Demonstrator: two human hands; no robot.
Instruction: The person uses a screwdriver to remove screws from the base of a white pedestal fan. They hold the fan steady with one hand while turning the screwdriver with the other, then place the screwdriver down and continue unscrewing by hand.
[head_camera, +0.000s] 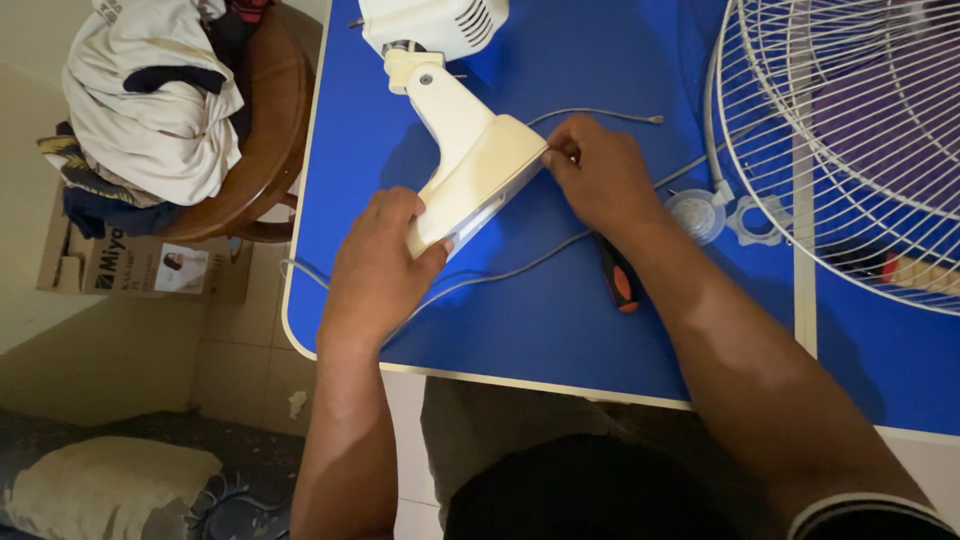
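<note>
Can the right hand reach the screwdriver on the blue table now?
Probably yes: the screwdriver lies just under the right hand's wrist on the blue table, nothing covering it, though the fingers now pinch the fan body.

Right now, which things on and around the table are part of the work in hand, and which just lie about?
In hand: left hand, right hand, cream fan housing, grey cable.
Lying about: wire fan guard, screwdriver, clear plastic nut, clothes pile, cardboard box.

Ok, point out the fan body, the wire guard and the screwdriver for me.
fan body (470, 165), head view, on the cream neck between the two hands.
wire guard (850, 150), head view, on the white grille wires at the right.
screwdriver (622, 285), head view, on the black and orange handle below the right wrist.
</note>
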